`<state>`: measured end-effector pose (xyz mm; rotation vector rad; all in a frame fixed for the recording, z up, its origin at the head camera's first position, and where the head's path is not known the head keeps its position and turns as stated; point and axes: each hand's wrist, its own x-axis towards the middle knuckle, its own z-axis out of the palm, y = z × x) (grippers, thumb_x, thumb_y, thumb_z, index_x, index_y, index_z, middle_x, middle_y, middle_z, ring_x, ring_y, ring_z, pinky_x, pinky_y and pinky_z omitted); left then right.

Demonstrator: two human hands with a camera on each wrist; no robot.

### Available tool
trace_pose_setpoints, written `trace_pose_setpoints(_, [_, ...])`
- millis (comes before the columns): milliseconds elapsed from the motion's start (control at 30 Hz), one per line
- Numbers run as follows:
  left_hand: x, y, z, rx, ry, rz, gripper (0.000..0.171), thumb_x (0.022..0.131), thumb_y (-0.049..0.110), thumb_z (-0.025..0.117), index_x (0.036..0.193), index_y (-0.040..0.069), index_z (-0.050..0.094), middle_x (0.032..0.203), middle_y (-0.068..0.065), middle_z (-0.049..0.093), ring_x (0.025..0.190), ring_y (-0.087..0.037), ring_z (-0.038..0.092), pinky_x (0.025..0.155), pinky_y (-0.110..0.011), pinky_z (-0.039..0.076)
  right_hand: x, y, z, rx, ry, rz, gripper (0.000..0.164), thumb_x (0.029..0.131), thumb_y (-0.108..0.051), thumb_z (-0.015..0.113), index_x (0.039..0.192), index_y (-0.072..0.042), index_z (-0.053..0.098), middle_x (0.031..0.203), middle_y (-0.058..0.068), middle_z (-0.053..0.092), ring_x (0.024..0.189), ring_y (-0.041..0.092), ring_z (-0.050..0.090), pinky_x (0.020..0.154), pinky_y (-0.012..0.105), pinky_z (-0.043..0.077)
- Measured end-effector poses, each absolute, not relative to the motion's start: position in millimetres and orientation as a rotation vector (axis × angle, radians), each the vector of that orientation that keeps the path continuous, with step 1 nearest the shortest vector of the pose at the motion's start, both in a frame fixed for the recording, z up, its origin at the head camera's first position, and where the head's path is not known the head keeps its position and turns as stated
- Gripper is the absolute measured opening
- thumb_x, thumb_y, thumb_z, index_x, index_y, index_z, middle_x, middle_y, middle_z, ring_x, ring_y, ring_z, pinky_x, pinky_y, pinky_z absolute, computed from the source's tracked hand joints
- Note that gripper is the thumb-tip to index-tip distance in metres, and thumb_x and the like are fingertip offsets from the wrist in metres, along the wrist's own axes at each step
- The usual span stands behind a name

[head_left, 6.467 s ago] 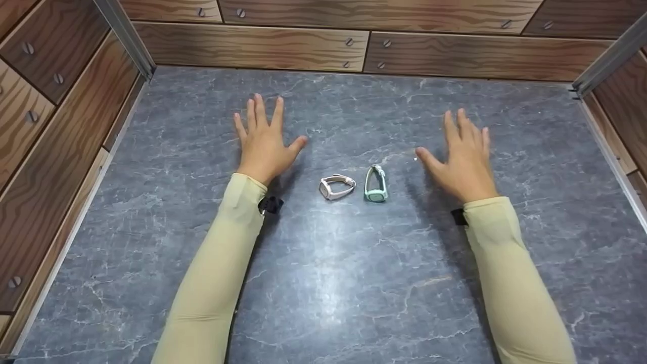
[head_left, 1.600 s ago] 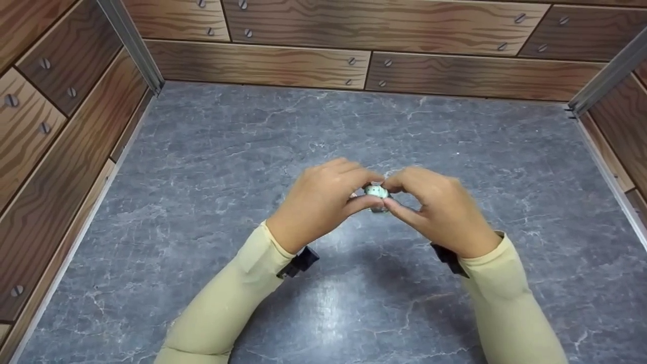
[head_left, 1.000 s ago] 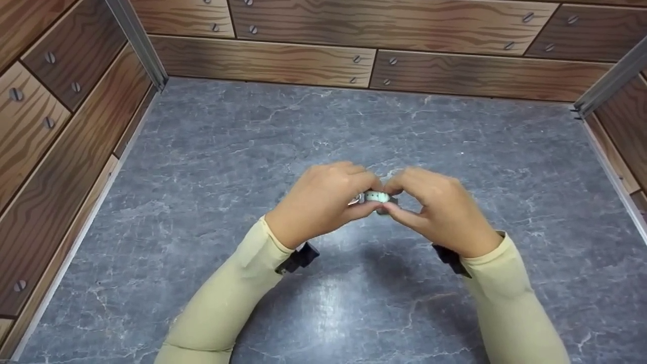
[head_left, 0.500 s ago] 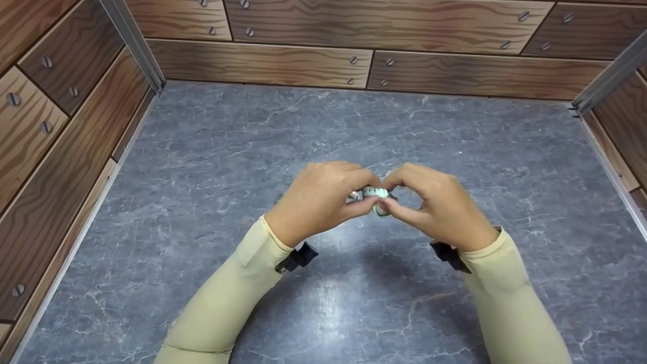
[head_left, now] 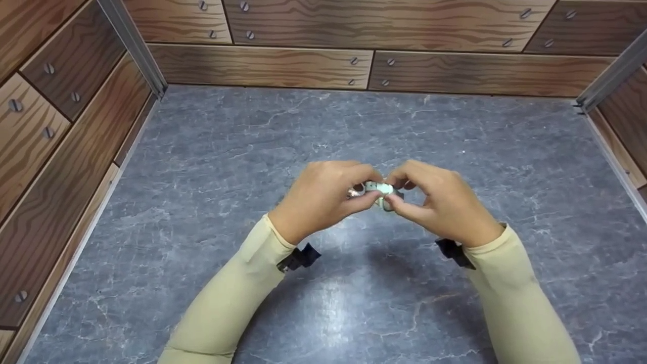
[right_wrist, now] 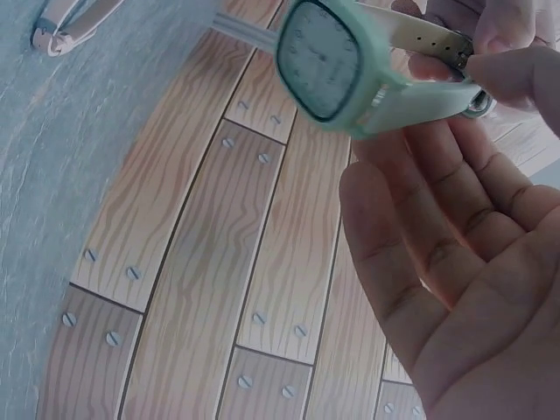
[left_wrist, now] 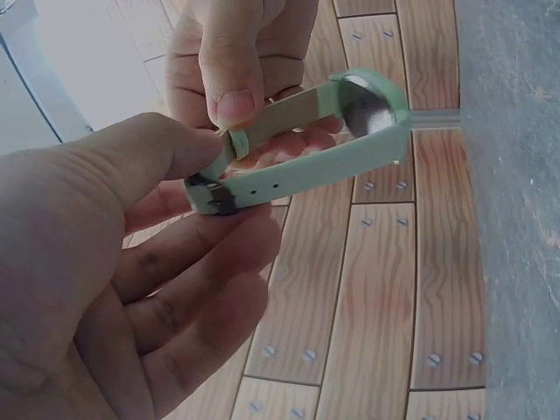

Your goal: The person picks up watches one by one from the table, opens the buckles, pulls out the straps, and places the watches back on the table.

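Observation:
A mint-green wristwatch (head_left: 380,188) is held up between both hands, its strap still forming a loop. My left hand (head_left: 331,194) pinches the strap by its dark buckle (left_wrist: 219,197) between thumb and fingers. From the other side, my right hand (head_left: 437,199) pinches the strap at the buckle end, where a small strap keeper (left_wrist: 238,143) shows beside the thumb. The square watch face (right_wrist: 320,59) hangs away from the fingers. Behind the left fingers a pale pink wristwatch (right_wrist: 66,31) lies on the table, mostly hidden in the head view.
The grey marbled tabletop (head_left: 242,136) spreads around the hands. Wood-patterned panels (head_left: 283,65) wall it at the back and both sides, with metal posts (head_left: 136,45) in the corners. Black wrist cameras (head_left: 301,257) sit under the sleeves.
Earlier both hands were spread apart over the table and both watches lay there. Since then the hands have come together and lifted the mint-green watch. Lately the fingers shift slightly at the buckle.

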<state>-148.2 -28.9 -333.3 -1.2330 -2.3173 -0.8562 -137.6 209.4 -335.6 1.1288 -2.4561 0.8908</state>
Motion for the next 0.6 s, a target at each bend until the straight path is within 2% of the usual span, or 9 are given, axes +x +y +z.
trace_pose_setpoints(333, [-151.5,-24.9,-333.2,-1.211,-2.289,-0.976,0.016,0.100,0.027,0.071,0.105,0.013,0.076,0.096,0.003,0.077,0.080,-0.003,0.071,0.071,-0.016,0.054,-135.6,217.4,-329.7,1.076,-2.473,0.822,0.014,0.092,-0.016,0.079,0.105,-0.017,0.072,0.100,-0.009,0.071,0.093,0.007,0.067,0.084,0.026,0.055])
trace_pose_setpoints(600, [-151.3,-25.4,-334.2,-1.237,-2.399,-0.890,0.018,0.100,0.031,0.071,0.103,0.013,0.074,0.093,0.005,0.075,0.079,-0.006,0.069,0.070,-0.019,0.053,-137.1,216.6,-332.2,1.133,-2.436,0.724,0.017,0.088,-0.007,0.079,0.101,-0.015,0.071,0.094,-0.006,0.073,0.087,0.009,0.071,0.074,0.029,0.059])
